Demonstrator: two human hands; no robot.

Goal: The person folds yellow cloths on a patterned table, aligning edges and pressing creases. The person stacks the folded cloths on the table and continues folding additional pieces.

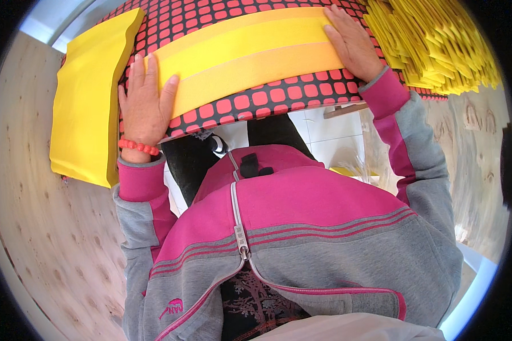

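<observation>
A long yellow folded strip (250, 45) lies across the table in front of me, brighter along its middle and more orange along both long edges. Whether it is paper or cloth I cannot tell. My left hand (145, 102) rests on its left end with fingers spread. Flat on the right end lies my right hand (352, 45), fingers stretched out. Neither hand grips anything. Just left of my left hand is a pile of larger yellow sheets (88, 108), its right edge wavy.
A thick heap of folded yellow pieces (438, 48) sits at the far right, close to my right wrist. The table cover (250, 102) has a red and black block pattern, and its front edge runs near my body. Plywood surfaces (57, 238) flank both sides.
</observation>
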